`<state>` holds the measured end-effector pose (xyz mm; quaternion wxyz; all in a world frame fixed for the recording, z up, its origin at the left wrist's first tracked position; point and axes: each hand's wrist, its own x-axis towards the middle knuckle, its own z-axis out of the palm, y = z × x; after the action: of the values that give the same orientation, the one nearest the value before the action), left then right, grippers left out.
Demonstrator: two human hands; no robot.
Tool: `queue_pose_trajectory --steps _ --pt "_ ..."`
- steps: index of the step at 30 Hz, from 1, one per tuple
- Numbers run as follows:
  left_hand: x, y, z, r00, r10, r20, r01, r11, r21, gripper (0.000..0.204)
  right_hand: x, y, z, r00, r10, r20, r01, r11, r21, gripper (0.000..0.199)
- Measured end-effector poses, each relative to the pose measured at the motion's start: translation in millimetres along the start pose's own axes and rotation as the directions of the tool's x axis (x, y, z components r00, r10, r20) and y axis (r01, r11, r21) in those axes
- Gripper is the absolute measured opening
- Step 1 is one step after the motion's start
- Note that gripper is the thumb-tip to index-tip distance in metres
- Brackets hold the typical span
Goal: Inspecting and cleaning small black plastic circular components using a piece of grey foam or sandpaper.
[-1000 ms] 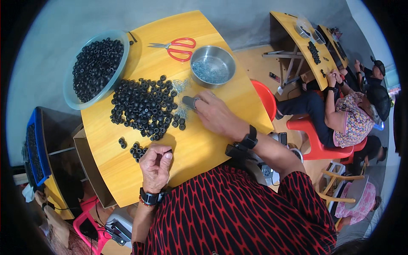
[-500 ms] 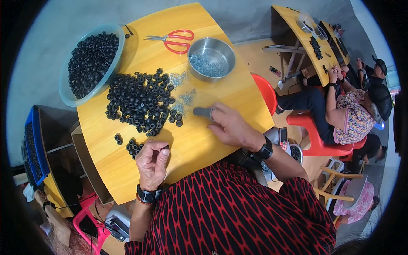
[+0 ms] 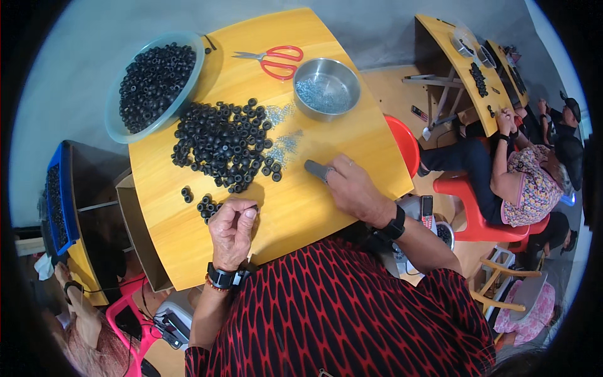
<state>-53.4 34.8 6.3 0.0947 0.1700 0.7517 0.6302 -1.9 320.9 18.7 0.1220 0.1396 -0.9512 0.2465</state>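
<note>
My left hand (image 3: 231, 234) is closed in a pinch at the table's near edge. A small black ring-shaped piece (image 3: 253, 208) shows slightly at its fingertips, mostly hidden. Beside that hand lies a small cluster of black ring pieces (image 3: 205, 204). My right hand (image 3: 361, 193) is over the table to the right, its index finger stretched out in a grey finger sleeve (image 3: 318, 169) and its other fingers curled. Nothing shows held in it; its thumb is hidden. A large pile of black ring pieces (image 3: 220, 144) and scattered tiny silvery bits (image 3: 284, 146) lie left of the sleeved fingertip.
On the yellow table (image 3: 182, 242) stand a clear tub of black pieces (image 3: 112, 122) and a steel bowl (image 3: 358, 103) with silvery bits. Red-handled scissors (image 3: 279, 61) lie at the back. A red stool (image 3: 402, 141) stands close right; co-workers (image 3: 534, 182) sit beyond.
The whole view has shifted, so the table appears farther right. My left hand keeps its pinch. My right index finger stays extended, while the thumb has gone out of sight.
</note>
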Motion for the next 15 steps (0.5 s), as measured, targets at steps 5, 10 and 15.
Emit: queue_pose_trajectory --steps 5,10,15 --pt "-1 -1 1 1.0 0.011 -0.007 -0.012 0.998 -0.061 0.011 1 -5 4 0.997 0.069 -0.019 -0.069 0.998 -0.014 0.01" --pt "-1 9 0 0.999 0.038 0.026 -0.035 0.99 -0.134 0.007 7 -18 -12 0.989 0.139 0.059 -0.139 0.99 -0.011 0.011" --pt "-2 4 -4 0.995 0.1 0.026 -0.096 0.986 -0.137 0.014 7 -11 -9 0.995 0.095 0.022 -0.094 0.995 -0.042 0.032"
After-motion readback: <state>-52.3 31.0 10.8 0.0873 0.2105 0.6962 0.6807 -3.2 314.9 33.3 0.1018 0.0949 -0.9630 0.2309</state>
